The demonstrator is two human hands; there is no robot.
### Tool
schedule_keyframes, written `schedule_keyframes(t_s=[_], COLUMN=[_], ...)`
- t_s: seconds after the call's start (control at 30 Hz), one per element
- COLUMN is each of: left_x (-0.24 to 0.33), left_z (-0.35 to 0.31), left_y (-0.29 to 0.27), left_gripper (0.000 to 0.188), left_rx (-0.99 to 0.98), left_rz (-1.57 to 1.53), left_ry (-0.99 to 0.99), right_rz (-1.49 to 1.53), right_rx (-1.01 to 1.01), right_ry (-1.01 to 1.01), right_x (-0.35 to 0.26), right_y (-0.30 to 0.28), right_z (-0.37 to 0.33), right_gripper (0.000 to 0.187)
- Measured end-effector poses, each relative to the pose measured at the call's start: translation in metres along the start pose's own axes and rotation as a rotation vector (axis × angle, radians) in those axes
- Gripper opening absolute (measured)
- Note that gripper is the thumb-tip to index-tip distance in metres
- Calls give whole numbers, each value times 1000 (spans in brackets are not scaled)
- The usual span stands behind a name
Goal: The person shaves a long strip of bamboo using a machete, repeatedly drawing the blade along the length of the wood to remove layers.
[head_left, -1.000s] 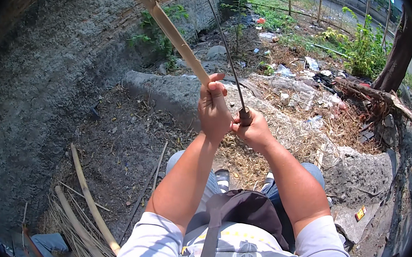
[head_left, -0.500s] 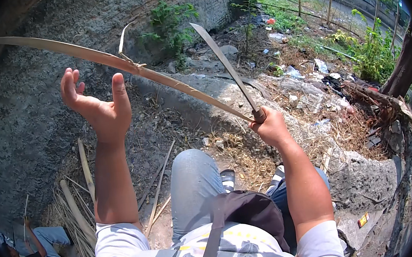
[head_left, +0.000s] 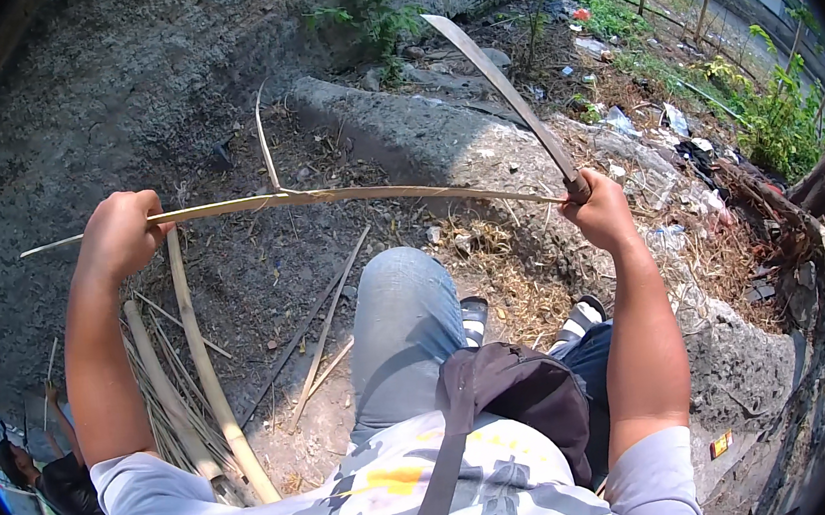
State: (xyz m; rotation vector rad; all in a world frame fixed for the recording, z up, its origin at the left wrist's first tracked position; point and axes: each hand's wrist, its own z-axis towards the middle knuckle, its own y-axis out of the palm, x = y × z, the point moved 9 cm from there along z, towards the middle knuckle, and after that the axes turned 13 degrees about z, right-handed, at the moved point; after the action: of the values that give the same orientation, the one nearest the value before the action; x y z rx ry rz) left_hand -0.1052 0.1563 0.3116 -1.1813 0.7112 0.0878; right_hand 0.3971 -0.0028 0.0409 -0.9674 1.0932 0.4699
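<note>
My left hand (head_left: 123, 233) and right hand (head_left: 601, 213) are well apart, both arms stretched forward. The left, knuckles up and fingers curled under, grips a pale strip (head_left: 366, 193) inward from its left tip. The right is wrapped around the handle of a long knife (head_left: 512, 96), its blade slanting up and leftward; the strip's other end meets that hand. The strip spans between them, slightly bowed, beyond my knee (head_left: 403, 309). Pale poles (head_left: 201, 365) lie on the ground (head_left: 262, 354) at left.

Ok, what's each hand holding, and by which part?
Left hand: pale strip, near its left end. Right hand: long knife by its handle, plus the strip's right end.
</note>
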Motion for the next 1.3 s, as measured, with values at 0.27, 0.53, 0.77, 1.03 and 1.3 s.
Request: schedule_keyframes(t_s=[0.27, 0.53, 0.77, 1.03, 1.3], left_x=[68, 200, 257, 303, 302], left_z=[-55, -113, -51, -35, -30], left_y=[149, 237, 164, 154, 142], left_gripper=[28, 23, 30, 32, 33], left_rx=[-651, -858, -308, -131, -71], left_rz=[-414, -1104, -1044, -1043, -1025], left_ry=[61, 129, -22, 120, 71], right_rz=[-241, -321, -380, -507, -482], right_rx=[301, 244, -65, -135, -81], right_ry=[-281, -272, -409, -267, -279], right_x=[-27, -79, -81, -44, -60], right_y=[-46, -27, 45, 57, 60], right_z=[-14, -30, -44, -30, -28], right_gripper=[29, 30, 32, 15, 11])
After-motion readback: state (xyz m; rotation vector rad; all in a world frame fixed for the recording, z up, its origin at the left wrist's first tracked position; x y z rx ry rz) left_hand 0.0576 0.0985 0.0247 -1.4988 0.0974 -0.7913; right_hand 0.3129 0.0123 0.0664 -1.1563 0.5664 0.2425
